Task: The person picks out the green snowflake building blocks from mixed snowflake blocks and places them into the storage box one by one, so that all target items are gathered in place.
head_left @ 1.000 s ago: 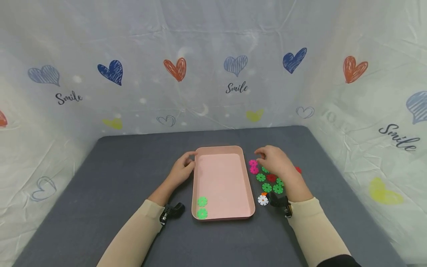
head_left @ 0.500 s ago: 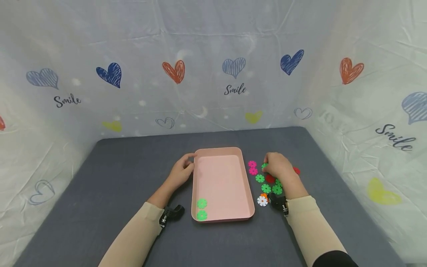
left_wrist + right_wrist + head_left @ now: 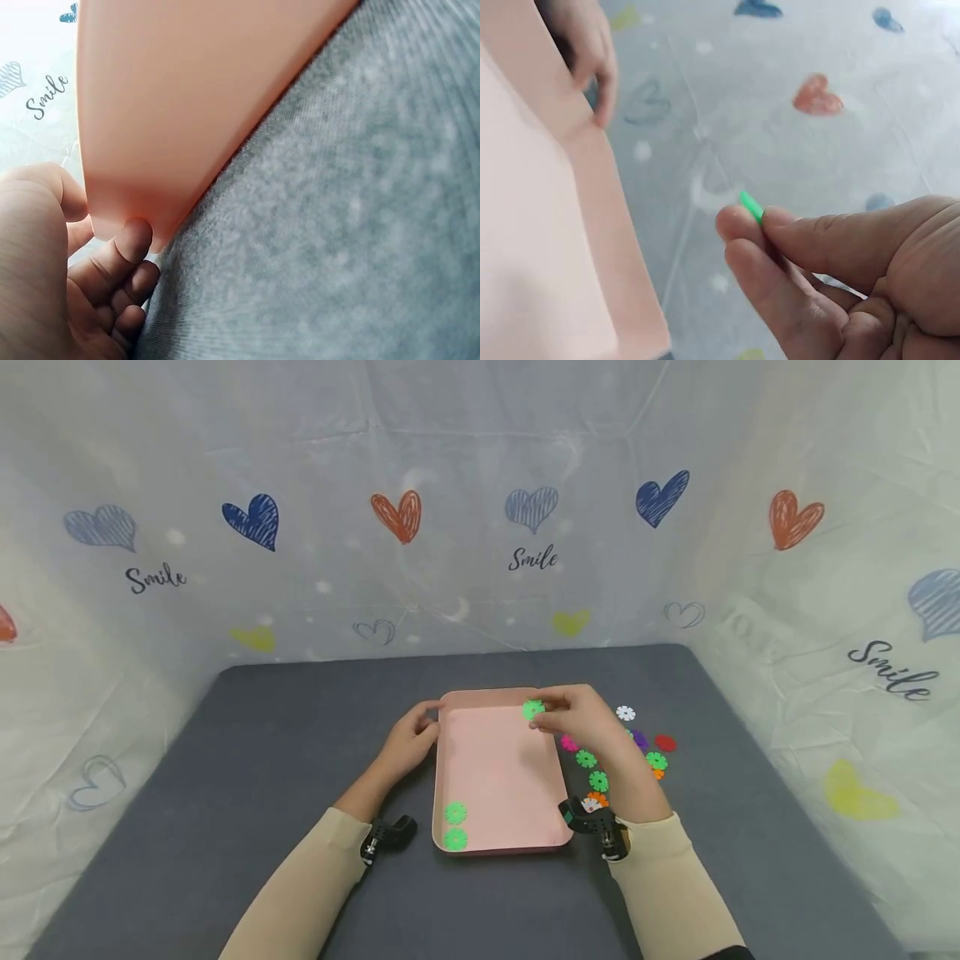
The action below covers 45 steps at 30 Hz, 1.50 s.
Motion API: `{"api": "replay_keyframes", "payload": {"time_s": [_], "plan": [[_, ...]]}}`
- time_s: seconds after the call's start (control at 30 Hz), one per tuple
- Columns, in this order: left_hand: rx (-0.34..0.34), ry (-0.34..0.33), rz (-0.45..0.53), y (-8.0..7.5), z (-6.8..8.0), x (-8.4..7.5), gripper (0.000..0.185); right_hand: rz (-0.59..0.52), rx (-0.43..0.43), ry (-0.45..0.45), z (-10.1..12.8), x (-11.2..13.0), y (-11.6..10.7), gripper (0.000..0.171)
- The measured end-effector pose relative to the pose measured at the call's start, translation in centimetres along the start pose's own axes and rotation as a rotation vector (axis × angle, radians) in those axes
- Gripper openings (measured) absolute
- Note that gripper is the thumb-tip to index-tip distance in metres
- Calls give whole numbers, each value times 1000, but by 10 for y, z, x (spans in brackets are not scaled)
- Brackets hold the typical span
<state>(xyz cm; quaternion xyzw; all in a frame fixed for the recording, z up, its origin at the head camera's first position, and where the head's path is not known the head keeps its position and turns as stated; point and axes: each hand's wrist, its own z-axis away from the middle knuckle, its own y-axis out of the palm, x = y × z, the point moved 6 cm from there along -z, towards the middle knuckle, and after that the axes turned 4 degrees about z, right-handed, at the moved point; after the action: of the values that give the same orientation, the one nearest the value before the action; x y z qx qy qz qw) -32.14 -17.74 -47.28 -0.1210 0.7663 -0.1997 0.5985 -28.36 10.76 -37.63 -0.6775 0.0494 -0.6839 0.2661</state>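
Observation:
My right hand (image 3: 581, 718) pinches a green snowflake disc (image 3: 533, 710) between thumb and fingers, over the far right corner of the pink tray (image 3: 502, 847). The right wrist view shows the disc (image 3: 751, 207) edge-on, held above the tray. At the tray's far left corner my left hand (image 3: 407, 743) holds the rim, a fingertip over the edge and the thumb against the outer wall, as the left wrist view shows. Two green snowflake discs lie inside the tray's near left corner, the upper disc (image 3: 455, 812) behind the lower disc (image 3: 455, 839).
Right of the tray lie several loose discs, partly hidden by my right forearm: a white disc (image 3: 626, 713), a red disc (image 3: 665, 742), a pink disc (image 3: 569, 742), a green disc (image 3: 587, 759) and others. A printed curtain (image 3: 465, 527) stands behind the grey table (image 3: 315, 710).
My right hand closed on a green disc in the pile, then lifted it left to above the tray's far right corner. The left hand has stayed at the tray's corner.

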Motion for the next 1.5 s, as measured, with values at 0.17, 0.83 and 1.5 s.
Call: {"api": "replay_keyframes", "payload": {"time_s": [0.17, 0.83, 1.5], "plan": [[-1, 11, 3, 1, 0, -2, 45, -7, 115, -79, -1, 12, 34, 42], [-3, 10, 13, 2, -1, 0, 43, 595, 98, -252, -7, -4, 146, 23], [-9, -1, 1, 3, 0, 0, 44, 481, -9, -107, -1, -11, -1, 26]]}}
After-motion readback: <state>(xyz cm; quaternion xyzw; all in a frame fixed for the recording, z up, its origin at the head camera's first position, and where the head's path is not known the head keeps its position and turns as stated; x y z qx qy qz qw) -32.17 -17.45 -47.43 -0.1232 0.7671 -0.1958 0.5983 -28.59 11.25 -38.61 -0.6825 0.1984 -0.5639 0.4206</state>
